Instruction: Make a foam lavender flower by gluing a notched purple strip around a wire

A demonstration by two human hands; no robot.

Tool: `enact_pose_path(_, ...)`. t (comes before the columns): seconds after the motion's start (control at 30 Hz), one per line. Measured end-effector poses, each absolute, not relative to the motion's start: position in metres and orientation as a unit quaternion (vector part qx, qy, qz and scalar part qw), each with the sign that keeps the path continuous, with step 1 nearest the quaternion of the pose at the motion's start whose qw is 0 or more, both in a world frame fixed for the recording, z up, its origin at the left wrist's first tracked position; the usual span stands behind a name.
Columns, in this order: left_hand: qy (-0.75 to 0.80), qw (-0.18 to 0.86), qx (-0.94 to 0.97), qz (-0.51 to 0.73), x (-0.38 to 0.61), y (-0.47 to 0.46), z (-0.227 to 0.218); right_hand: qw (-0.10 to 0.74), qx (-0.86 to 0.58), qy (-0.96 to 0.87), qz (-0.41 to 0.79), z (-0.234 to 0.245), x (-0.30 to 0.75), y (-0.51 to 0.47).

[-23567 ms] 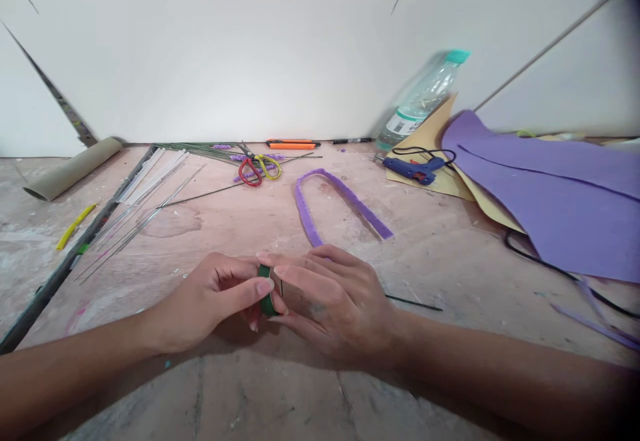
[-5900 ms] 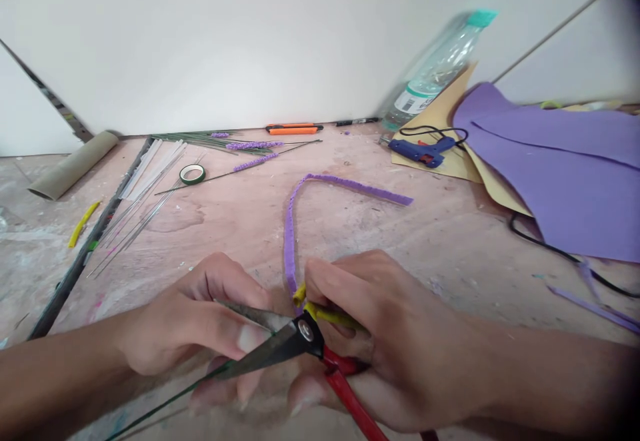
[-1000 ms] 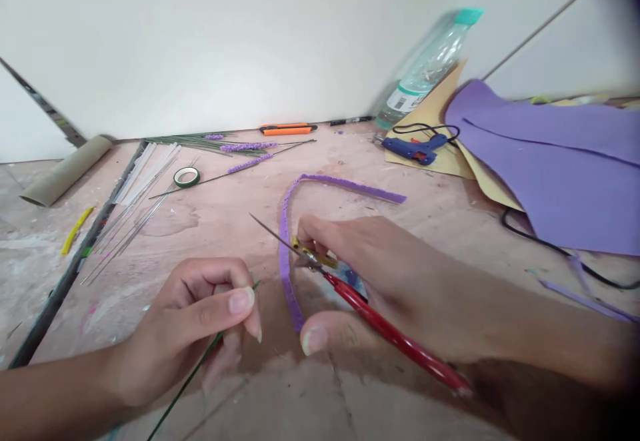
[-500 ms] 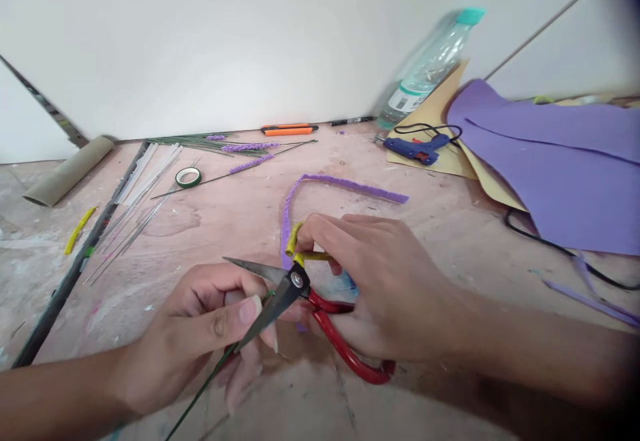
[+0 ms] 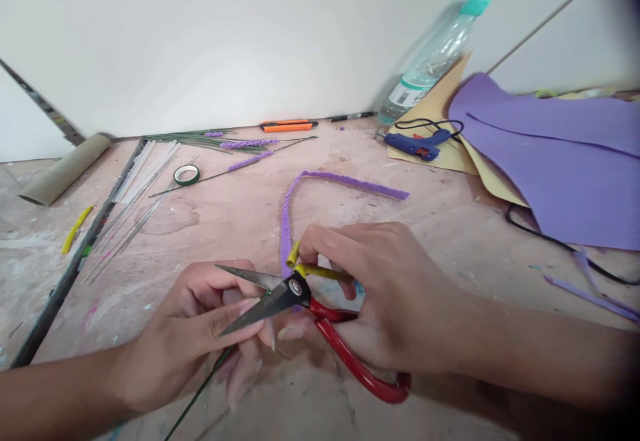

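Note:
In my right hand [image 5: 385, 288] is a pair of scissors [image 5: 270, 304] with red handles and yellow tape wrapped near the pivot. Its dark blades point left, parted a little, over the fingers of my left hand [image 5: 200, 328]. My left hand pinches a thin green wire stem [image 5: 197, 391], which runs down toward the bottom edge. A bit of green shows between the blades near the pivot; the blades hide most of the pinch. Just beyond the scissors, a fringed purple strip [image 5: 285, 218] lies bent on the table.
Behind lie purple-wrapped stems [image 5: 250, 159], a green tape roll [image 5: 187, 174], clear sticks [image 5: 145, 174], bare wires [image 5: 130, 238] and an orange cutter [image 5: 287, 126]. At right are a blue glue gun [image 5: 417, 144], a bottle [image 5: 425, 68] and purple sheets [image 5: 560, 174]. A cardboard tube [image 5: 65, 169] is at left.
The scissor blades have closed somewhat and swung flatter, with the lower red handle dropping down and right. My left hand keeps its pinch on the stem, almost still.

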State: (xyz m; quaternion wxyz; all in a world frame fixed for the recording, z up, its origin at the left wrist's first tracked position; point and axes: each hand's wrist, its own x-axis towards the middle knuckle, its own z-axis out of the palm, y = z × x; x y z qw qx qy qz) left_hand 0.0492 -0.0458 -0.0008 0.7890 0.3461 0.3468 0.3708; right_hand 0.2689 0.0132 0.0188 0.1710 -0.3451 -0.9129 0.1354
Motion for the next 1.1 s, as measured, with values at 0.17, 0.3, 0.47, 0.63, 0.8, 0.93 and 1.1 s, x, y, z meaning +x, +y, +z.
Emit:
enact_pose_path(0.17,0.332,0.784,0.361,0.380,0.049,-0.045,0.001,0.162,-0.339,-0.905,0.202,0.025,0.269,0.013)
enact_pose_path(0.3,0.308,0.795,0.346,0.390,0.051,-0.045,-0.001,0.162,-0.323,-0.904,0.230,0.027,0.269,0.010)
enact_pose_path(0.47,0.291,0.798,0.340,0.405,0.050,-0.046,-0.003,0.165,-0.307,-0.903,0.250,0.026,0.271,0.010)
enact_pose_path(0.63,0.321,0.784,0.358,0.392,0.049,-0.044,0.001,0.155,-0.305,-0.904,0.258,0.025,0.271,0.007)
enact_pose_path(0.8,0.361,0.768,0.354,0.395,0.050,-0.043,0.001,0.167,-0.327,-0.898,0.242,0.029,0.274,0.031)
enact_pose_path(0.93,0.402,0.743,0.351,0.404,0.052,-0.042,0.000,0.098,-0.464,-0.876,0.086,0.021,0.291,0.080)
enact_pose_path(1.1,0.410,0.733,0.389,0.378,0.053,-0.036,-0.002,-0.019,-0.430,-0.903,-0.018,0.009,0.304,0.103)
